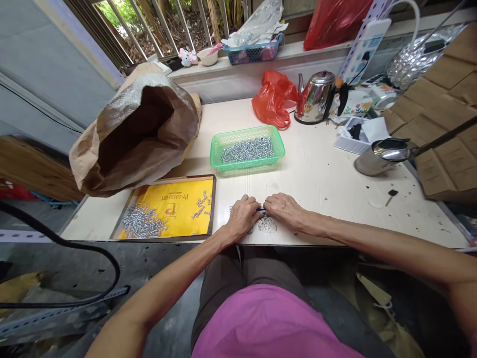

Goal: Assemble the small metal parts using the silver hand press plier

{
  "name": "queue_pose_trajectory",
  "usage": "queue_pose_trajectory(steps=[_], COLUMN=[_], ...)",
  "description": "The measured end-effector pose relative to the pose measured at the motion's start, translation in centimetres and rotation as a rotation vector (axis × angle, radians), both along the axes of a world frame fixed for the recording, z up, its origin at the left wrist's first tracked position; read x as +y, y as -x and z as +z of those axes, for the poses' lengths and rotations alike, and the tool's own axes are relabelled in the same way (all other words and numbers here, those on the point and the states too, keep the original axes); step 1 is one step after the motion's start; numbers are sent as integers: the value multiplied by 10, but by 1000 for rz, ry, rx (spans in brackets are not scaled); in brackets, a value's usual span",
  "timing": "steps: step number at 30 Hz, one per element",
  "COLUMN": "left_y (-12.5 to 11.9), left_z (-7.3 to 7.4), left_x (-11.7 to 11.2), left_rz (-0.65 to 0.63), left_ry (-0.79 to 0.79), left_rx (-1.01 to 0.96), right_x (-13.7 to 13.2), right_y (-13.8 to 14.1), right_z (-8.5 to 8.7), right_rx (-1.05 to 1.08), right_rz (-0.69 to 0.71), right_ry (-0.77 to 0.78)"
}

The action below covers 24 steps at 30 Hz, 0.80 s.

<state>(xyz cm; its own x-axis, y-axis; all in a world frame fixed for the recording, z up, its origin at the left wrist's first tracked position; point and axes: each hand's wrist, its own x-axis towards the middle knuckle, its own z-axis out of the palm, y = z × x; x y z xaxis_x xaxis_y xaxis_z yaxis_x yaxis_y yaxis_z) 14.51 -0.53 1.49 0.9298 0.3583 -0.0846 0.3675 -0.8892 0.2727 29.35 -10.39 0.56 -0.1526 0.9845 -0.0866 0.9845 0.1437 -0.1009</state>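
My left hand [244, 216] and my right hand [285, 211] meet over the tabletop close to its front edge, fingers of both bent and closed. Between the fingertips shows a small dark, metal-looking piece [262, 211], mostly hidden by the fingers. Just below it, a little clear plastic bag [267, 225] lies flat on the table. Beyond my hands stands a green mesh basket [247, 166] full of small silvery metal pins or screws [248, 150]. To the left, a shallow tray [213, 206] with a yellow lining holds a heap of similar metal pieces [141, 221] and several scattered ones.
A big open paper sack [179, 144] leans at the left behind the tray. At the back are a red plastic bag [275, 99] and a steel kettle [315, 102]. On the right stand a metal jug [382, 158], a white box [350, 141] and stacked cardboard [439, 129].
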Motion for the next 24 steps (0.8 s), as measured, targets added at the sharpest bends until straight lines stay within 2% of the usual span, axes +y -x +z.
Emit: queue_pose_trajectory(steps=[3,6,8,11,15,19,21,24], left_y=[-2,3,9,19,25,22,21,31], left_z=[1,-2,-10,-24,-35,-37,-36,-29], left_x=[2,-5,-18,-45,-70,-71,-70,-77], left_rz=[7,60,95,80,30,47,50,-4], left_ry=[-18,-54,-89,-97,-20,16,24,62], left_rx=[9,-22,-101,-227,-279,-305,-319,-336], right_x=[1,3,7,13,26,42,48,53], right_y=[-2,-10,-18,-30,-39,-26,-6,34], right_z=[-2,5,10,10,2,10,21,35], right_rx=[-8,12,81,197,75,-23,6,83], right_rz=[-27,-44,-1,33,-101,-221,-150,178], right_ry=[-39,-57,-41,-32,-130,-145,-130,-87])
